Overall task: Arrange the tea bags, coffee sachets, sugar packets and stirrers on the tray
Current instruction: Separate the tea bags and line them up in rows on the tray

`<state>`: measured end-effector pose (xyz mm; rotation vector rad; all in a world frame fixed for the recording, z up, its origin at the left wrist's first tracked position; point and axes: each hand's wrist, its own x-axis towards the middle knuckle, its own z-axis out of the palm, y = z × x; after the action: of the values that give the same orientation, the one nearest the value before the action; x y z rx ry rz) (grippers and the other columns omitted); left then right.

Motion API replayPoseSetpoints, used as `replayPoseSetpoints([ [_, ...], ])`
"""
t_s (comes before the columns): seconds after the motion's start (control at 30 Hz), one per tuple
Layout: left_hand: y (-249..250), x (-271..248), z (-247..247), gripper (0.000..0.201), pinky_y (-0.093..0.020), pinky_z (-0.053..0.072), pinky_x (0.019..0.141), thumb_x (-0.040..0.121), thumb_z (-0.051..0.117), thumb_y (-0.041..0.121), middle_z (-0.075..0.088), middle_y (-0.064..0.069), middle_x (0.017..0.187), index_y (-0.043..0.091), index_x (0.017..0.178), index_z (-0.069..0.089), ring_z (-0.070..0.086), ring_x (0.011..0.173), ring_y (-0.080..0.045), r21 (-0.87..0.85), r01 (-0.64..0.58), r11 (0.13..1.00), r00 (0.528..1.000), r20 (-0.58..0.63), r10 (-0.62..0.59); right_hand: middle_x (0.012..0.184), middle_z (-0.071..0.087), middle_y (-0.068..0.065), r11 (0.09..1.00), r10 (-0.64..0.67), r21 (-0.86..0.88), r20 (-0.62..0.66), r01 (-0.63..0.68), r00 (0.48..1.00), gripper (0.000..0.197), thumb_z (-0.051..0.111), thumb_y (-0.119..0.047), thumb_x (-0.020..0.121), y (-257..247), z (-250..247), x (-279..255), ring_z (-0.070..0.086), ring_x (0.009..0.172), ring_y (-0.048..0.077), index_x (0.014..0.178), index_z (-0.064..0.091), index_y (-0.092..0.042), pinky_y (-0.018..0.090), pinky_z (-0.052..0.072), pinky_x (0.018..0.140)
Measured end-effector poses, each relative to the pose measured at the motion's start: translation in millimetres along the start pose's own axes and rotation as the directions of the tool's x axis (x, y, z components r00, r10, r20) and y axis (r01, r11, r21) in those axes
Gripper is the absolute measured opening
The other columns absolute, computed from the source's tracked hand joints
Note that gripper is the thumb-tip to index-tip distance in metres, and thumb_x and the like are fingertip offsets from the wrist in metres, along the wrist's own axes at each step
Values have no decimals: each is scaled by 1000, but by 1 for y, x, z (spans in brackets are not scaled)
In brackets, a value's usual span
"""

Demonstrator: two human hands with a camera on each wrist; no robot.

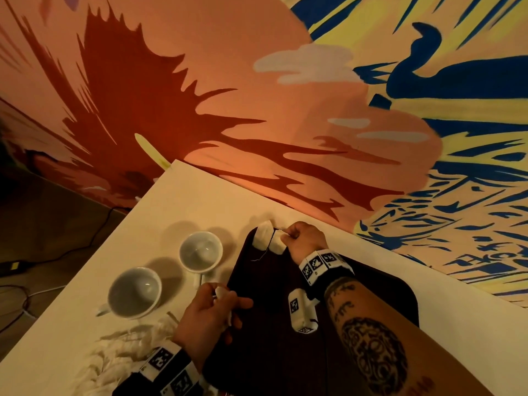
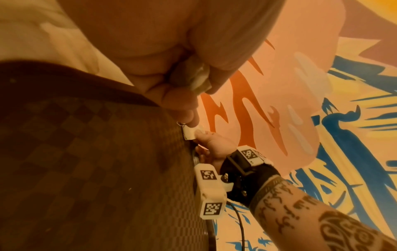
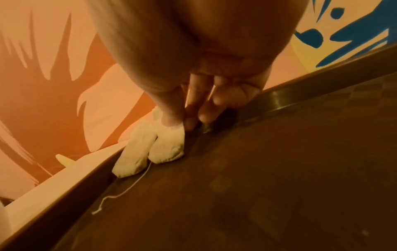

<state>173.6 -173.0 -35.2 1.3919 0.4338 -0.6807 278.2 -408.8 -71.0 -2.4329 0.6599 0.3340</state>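
Observation:
A dark checkered tray [image 1: 265,284] lies on the cream table. Two white tea bags stand side by side in its far left corner, the left one [image 3: 133,152] against the rim and the right one [image 3: 167,146] beside it. My right hand [image 1: 285,235] pinches the top of the right tea bag [image 1: 276,243] between thumb and fingers [image 3: 171,118]. A loose string [image 3: 120,191] trails from the bags across the tray. My left hand [image 1: 225,304] hovers over the tray's left edge and grips another white tea bag [image 2: 191,79].
Two empty white cups [image 1: 200,250] [image 1: 134,292] stand on the table [image 1: 200,195] left of the tray. A heap of white tea bags [image 1: 120,355] lies at the near left by my left wrist. A painted wall runs along the table's far edge.

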Motion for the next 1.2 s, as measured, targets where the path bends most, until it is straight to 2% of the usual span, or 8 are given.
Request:
replayPoseSetpoints([
  [0.27, -2, 4, 2, 7, -28, 50, 55, 96, 61, 15, 77, -4, 93, 9, 100, 61, 61, 67, -16, 45, -40, 998, 999, -7, 41, 105, 69, -7, 999, 38, 10, 6, -38, 999, 11, 68, -35, 90, -6, 1, 1, 62, 95, 15, 98, 70, -27, 21, 41, 79],
  [0.4, -4, 8, 2, 4, -26, 52, 56, 90, 69, 13, 70, -10, 73, 13, 94, 71, 61, 60, -15, 40, -63, 997, 998, -29, 64, 109, 69, -5, 998, 53, 25, 7, -53, 999, 15, 68, -35, 89, -7, 1, 1, 60, 90, 14, 101, 68, -26, 21, 40, 78],
  [0.5, -4, 10, 5, 8, -25, 52, 56, 88, 71, 11, 65, -6, 64, 14, 95, 74, 60, 58, -15, 29, -72, 997, 997, -16, 72, 113, 70, 0, 995, 94, 36, -7, -94, 996, 29, 67, -37, 89, -7, -2, -4, 56, 83, 14, 115, 62, -24, 22, 39, 76],
  [0.6, 0, 9, 10, 13, -26, 53, 58, 85, 74, 9, 68, -6, 68, 15, 96, 73, 61, 61, -17, 33, -116, 993, 993, 9, 115, 109, 69, 0, 995, 72, 80, -64, -67, 995, 38, 63, -36, 93, -9, -10, -26, 62, 92, 18, 126, 56, -22, 23, 41, 79],
  [0.73, 5, 8, 17, 21, -31, 53, 59, 79, 80, 10, 70, -6, 67, 15, 92, 65, 62, 59, -19, 104, -180, 978, 983, -6, 182, 84, 67, -15, 926, -150, 345, -35, 153, 988, 7, 66, -34, 93, -15, -16, -83, 61, 76, -3, 100, 66, -31, 22, 48, 79],
  [0.9, 8, 0, 28, 25, -26, 49, 52, 74, 85, 12, 64, 0, 60, 14, 83, 62, 57, 52, -13, 209, -266, 941, 963, 13, 269, 87, 76, -9, 849, -314, 501, 228, 165, 922, 4, 71, -30, 91, -8, -14, -137, 68, 81, -1, 88, 73, -32, 18, 53, 77],
  [1.07, 3, -11, 34, 29, -29, 51, 54, 73, 86, 11, 68, 0, 66, 18, 91, 65, 59, 53, -14, 193, -260, 946, 964, 2, 265, 75, 73, -6, 780, -196, 619, 93, 97, 976, 8, 70, -24, 92, 2, -14, -151, 63, 63, 2, 87, 73, -18, 19, 49, 57],
  [1.2, 3, -16, 37, 15, -21, 46, 47, 83, 77, 18, 63, -4, 58, 19, 96, 69, 53, 49, -14, 120, -270, 955, 962, -5, 273, 83, 75, 6, 651, -78, 759, 28, 30, 997, 6, 70, -18, 92, 4, -9, -160, 68, 65, 14, 92, 71, -11, 25, 55, 59],
])
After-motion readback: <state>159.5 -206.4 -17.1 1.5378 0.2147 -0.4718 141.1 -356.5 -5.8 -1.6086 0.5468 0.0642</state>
